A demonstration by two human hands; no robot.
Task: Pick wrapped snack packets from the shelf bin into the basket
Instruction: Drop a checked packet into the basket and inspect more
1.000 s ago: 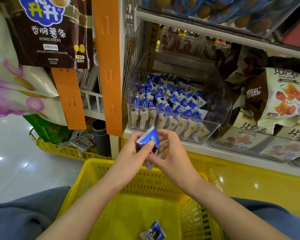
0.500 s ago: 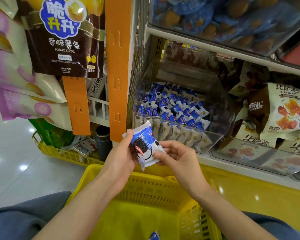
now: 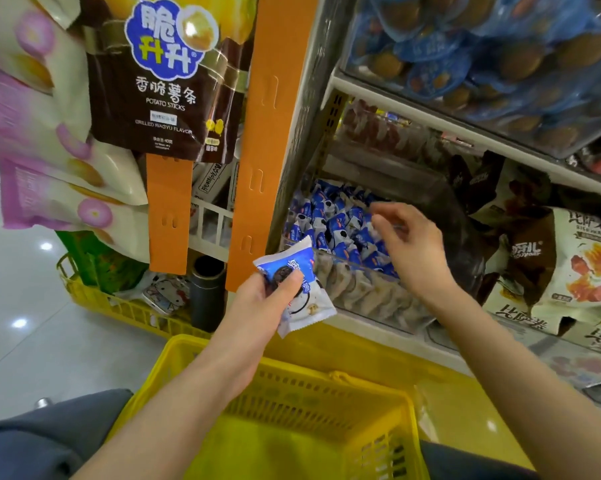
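Note:
My left hand [image 3: 261, 306] grips a blue-and-white snack packet [image 3: 304, 296] with a dark cookie picture, held in front of the shelf edge above the yellow basket [image 3: 195, 355]. My right hand [image 3: 409, 247] hovers over the clear shelf bin [image 3: 368, 299], fingers loosely curled and holding nothing. The bin is filled with several blue-and-white wrapped packets [image 3: 337, 223]. The basket's floor shows no packet in this view.
An orange shelf upright [image 3: 261, 140] stands left of the bin. Hanging potato stick bags [image 3: 167, 74] and pink bags [image 3: 42, 133] fill the upper left. Brown and white snack bags [image 3: 583, 265] lie right of the bin. Another yellow basket [image 3: 125, 306] sits on the floor.
My right hand let go of the packet and rose over the bin. My left hand alone now keeps the packet. The view tilted upward.

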